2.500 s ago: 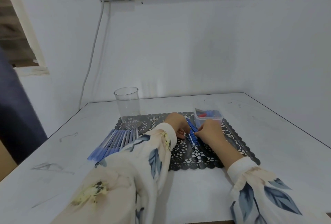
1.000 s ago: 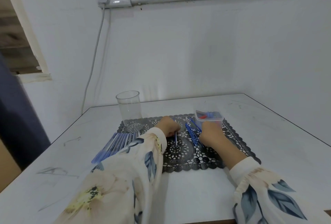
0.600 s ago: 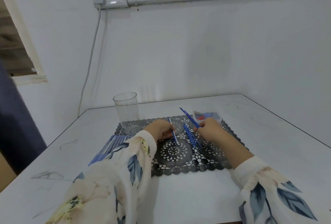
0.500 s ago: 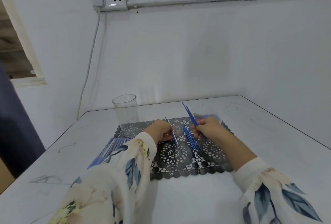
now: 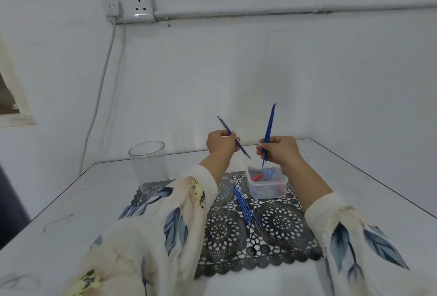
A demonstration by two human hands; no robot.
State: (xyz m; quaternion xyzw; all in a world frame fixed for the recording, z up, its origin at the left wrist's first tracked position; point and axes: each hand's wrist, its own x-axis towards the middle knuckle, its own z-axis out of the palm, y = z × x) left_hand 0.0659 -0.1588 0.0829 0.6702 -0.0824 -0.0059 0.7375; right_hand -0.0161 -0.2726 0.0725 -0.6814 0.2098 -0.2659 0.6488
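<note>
Both hands are raised above the table. My left hand grips a thin blue stick that slants up to the left. My right hand grips a small bunch of blue sticks, nearly upright, with the lower tips just above a small clear plastic box holding red and blue pieces. Several more blue sticks lie on the black lace mat below the hands.
A clear plastic cup stands at the mat's far left corner. Another row of blue sticks lies left of the mat, mostly hidden by my left sleeve. A white wall with a socket and cable rises behind the white table.
Both hands have lifted off the mat, each carrying blue sticks upward. The right hand's bunch has swung nearly upright over the plastic box. The camera has tilted up.
</note>
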